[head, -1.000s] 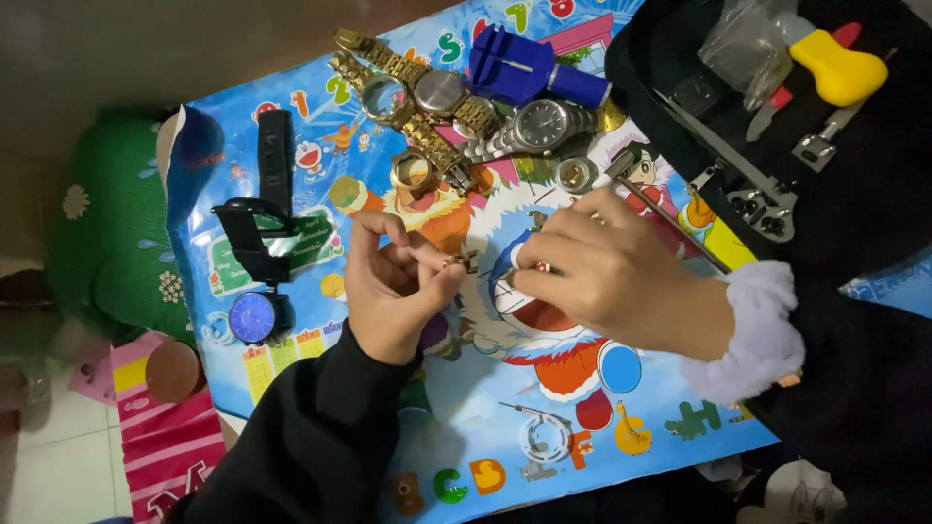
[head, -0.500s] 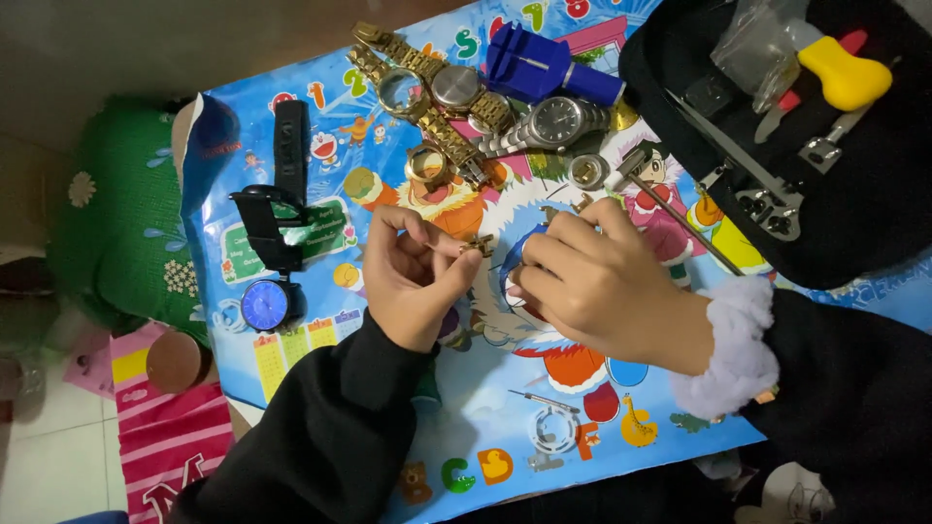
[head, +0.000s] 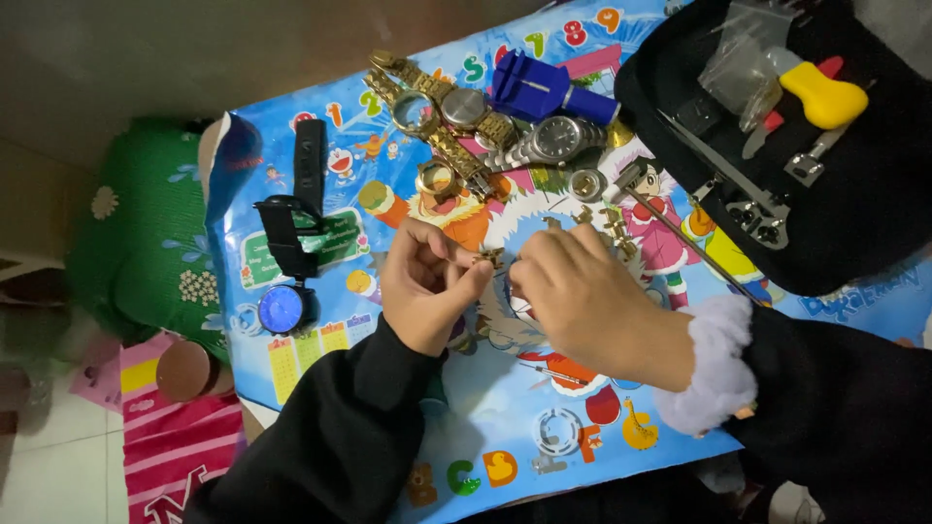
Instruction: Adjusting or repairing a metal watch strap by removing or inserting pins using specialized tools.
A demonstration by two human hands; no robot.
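At the far left, pale floor tiles [head: 39, 466] show beside a green cushion [head: 146, 243] with white flowers, and a pink striped cloth [head: 180, 456] lies below it with a small brown round lid [head: 184, 371] on its upper edge. Above, a bare brownish floor [head: 194, 58] runs along the top.

A bright blue play mat [head: 408, 116] printed with cartoon figures, digits and letters serves as the work surface; its left edge is curled up against the cushion. On its left part lie a black strap [head: 309, 165] and a black watch with a blue dial [head: 283, 309].

The left hand [head: 427, 286] comes out of a black sleeve, thumb and forefinger pinched shut on a small gold link piece [head: 492, 258] held just above the middle of the mat. The right hand [head: 582, 296], with a fluffy white cuff [head: 714, 364] at the wrist, meets it from the other side, fingertips closed on the same piece.

Above the hands lie gold watches [head: 437, 107], a silver watch [head: 553, 141] and a blue plastic tool [head: 544, 92], close together. Loose gold links [head: 616, 228] are scattered just beside the right hand.

At the right, an open black tool case [head: 874, 213] overlaps the mat, holding metal tools and a yellow-handled tool [head: 820, 97].
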